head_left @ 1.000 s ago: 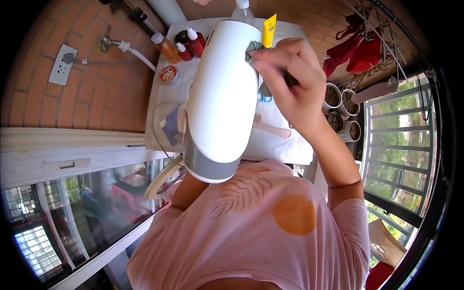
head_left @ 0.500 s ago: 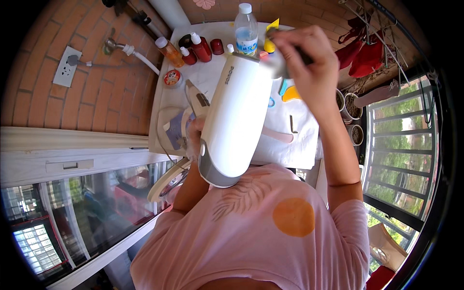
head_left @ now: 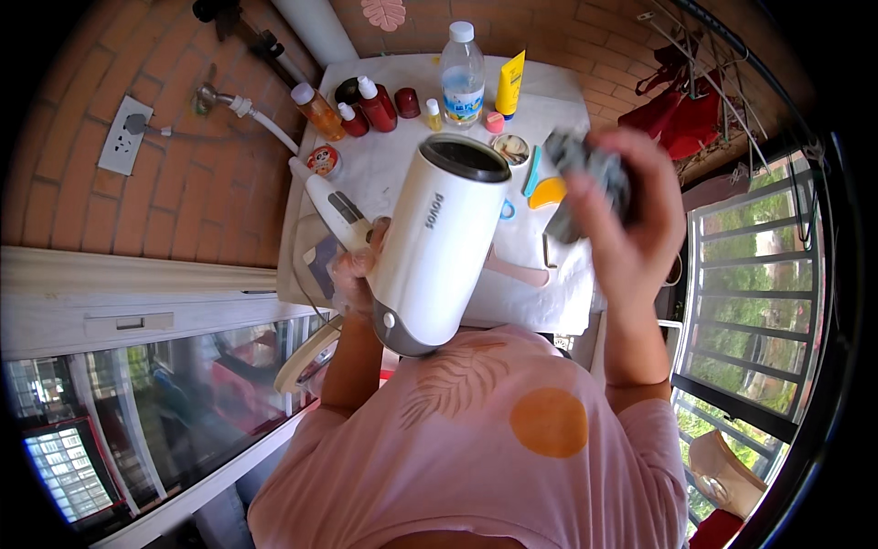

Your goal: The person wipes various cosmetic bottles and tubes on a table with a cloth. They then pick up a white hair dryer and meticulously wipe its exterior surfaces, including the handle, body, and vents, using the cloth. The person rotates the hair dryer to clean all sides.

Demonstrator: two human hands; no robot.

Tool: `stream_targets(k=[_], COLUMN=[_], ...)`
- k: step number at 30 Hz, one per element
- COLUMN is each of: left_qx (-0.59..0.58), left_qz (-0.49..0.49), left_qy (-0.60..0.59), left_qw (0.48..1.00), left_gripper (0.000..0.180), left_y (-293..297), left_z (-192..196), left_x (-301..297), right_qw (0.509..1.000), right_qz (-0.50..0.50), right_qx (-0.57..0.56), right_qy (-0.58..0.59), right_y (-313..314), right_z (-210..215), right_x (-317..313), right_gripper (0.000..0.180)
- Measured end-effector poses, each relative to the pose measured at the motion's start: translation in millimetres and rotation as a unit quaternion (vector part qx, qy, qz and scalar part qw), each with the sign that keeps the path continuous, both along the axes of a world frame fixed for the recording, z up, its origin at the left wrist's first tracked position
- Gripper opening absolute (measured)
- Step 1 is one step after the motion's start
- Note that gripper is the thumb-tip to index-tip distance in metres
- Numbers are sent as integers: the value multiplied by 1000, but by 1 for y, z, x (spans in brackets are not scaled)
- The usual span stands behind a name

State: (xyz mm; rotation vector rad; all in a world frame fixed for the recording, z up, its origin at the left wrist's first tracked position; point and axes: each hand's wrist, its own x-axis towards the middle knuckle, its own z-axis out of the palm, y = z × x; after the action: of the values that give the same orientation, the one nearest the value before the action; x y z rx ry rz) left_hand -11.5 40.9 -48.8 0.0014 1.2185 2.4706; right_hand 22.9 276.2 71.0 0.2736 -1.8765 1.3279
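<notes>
A white hair dryer (head_left: 441, 242) with a grey rear end is held up before my chest, its round dark outlet (head_left: 465, 157) facing away from me. My left hand (head_left: 358, 273) is closed around the base of its handle (head_left: 334, 210), which sticks out to the left with a dark switch panel. To the right of the dryer, my raised right hand (head_left: 645, 215) grips a crumpled grey-green cloth (head_left: 585, 188). Cloth and fingers are partly smeared by motion. The cloth is apart from the dryer.
Behind the dryer is a white-covered table (head_left: 380, 156). Along its back stand a water bottle (head_left: 463, 78), a yellow tube (head_left: 510, 84), red pump bottles (head_left: 376, 105) and an amber bottle (head_left: 318, 112). An orange-yellow piece (head_left: 547, 192) and a hex key (head_left: 549, 252) lie on the right.
My right hand has moved from the dryer's outlet down and to the right with the cloth. The dryer has tipped so that its dark outlet shows, and its handle has swung into view.
</notes>
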Motion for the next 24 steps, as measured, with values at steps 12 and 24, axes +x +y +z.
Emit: stream_targets(k=[12,24], left_qx=[316,476], left_qz=[56,-366], left_qy=[-36,102], left_qw=[946,793], left_gripper=[47,19], left_y=[-52,29], left_z=[-159,-38], left_x=[-9,-45], right_qw=[873,850], right_qz=[189,310], right_qx=[-343,-336], right_qy=[-290,-262], right_y=[3,24], right_z=[-27,-1], right_x=[-5,4], right_gripper=[22,29])
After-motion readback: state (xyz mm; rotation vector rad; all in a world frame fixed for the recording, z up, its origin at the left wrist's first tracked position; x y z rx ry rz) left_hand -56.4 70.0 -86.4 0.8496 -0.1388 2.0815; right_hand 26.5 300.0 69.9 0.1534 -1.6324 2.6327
